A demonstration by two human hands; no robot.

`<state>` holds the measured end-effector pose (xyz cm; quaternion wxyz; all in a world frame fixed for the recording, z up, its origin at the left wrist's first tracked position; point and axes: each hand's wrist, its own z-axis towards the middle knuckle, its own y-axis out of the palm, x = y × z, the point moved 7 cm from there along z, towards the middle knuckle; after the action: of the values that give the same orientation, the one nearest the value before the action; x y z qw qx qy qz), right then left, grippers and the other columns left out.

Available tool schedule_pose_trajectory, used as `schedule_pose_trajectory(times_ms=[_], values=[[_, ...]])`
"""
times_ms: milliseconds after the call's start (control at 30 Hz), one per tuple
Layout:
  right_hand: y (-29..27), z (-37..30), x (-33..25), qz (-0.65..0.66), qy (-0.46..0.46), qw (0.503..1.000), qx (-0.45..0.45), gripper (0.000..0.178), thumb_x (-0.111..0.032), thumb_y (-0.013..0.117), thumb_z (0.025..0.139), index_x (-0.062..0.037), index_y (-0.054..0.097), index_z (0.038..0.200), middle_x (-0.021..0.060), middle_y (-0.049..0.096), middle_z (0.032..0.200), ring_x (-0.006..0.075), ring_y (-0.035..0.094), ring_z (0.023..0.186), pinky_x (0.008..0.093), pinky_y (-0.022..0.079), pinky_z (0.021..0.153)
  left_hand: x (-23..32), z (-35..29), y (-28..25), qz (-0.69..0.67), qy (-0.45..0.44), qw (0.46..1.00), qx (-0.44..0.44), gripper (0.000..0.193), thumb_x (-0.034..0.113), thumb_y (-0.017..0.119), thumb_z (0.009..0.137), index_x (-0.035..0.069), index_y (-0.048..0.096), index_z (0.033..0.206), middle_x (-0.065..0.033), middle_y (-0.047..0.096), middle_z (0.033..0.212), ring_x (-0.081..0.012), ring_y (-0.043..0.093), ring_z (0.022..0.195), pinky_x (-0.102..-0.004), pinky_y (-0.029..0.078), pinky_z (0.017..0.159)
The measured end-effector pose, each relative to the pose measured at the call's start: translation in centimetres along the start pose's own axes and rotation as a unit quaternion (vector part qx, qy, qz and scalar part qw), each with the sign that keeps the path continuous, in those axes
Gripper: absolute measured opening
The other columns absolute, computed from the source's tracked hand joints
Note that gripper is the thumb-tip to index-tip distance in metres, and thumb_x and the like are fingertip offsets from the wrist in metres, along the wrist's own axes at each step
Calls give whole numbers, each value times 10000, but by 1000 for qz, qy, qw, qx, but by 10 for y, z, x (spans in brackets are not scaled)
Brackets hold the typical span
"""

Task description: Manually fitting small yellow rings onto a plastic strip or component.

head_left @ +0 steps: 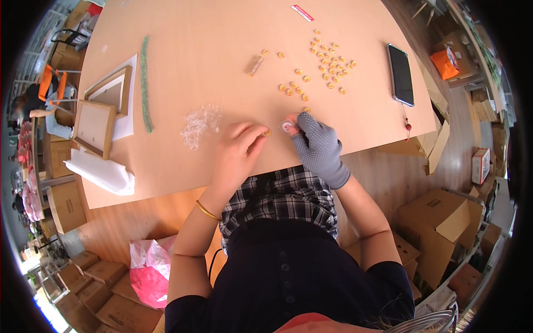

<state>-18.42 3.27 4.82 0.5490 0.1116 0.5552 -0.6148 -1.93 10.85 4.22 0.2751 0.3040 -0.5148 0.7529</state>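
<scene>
My left hand [242, 147] is bare, with a gold bangle on the wrist. Its thumb and fingertips pinch a small yellow-orange round piece [267, 133] just above the table. Close by on the right, my right hand [319, 144] wears a grey dotted glove with some fingertips bare. Thumb and fingers there are closed on a small round white-and-red thing [287, 126], whose kind I cannot make out. Beyond both hands, several matching yellow-orange pieces [332, 70] lie scattered. A short ribbed, coil-like cylinder [256, 65] lies among the nearer ones. Left of my left hand is a heap of clear plastic scraps [201, 125].
The wooden table [194, 61] carries a long green strip [145, 83], picture frames [94, 129], a white wrapped bundle [101, 173], a black phone [400, 75] and a red-and-white strip [302, 13]. Cardboard boxes [436, 225] and a pink-white bag [149, 272] stand on the floor.
</scene>
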Motion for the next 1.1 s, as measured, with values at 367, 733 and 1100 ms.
schedule_pose_trajectory(times_ms=[367, 733, 1100], values=[[20, 5, -8, -49, -36, 997, -42, 90, -103, 740, 941, -75, 679, 1001, 126, 701, 755, 309, 721, 674, 385, 566, 591, 10, -1, 8, 69, 112, 991, 4, 154, 23, 778, 828, 52, 699, 957, -63, 664, 964, -275, 673, 901, -393, 567, 770], [22, 10, -8, -55, 16, 994, -88, 53, -66, 734, 943, -55, 683, 956, 117, 707, 810, 310, 690, 664, 365, 544, 598, 8, 2, 9, 37, 118, 992, -29, 177, -7, 750, 816, 27, 665, 968, -77, 631, 970, -276, 652, 878, -400, 554, 758], [22, 15, -11, -35, 9, 992, -121, 52, -39, 722, 936, -55, 674, 948, 107, 671, 760, 307, 662, 626, 370, 530, 576, 11, 4, 7, 38, 112, 992, -41, 218, -33, 746, 796, 9, 671, 996, -91, 634, 985, -275, 653, 870, -389, 555, 745]])
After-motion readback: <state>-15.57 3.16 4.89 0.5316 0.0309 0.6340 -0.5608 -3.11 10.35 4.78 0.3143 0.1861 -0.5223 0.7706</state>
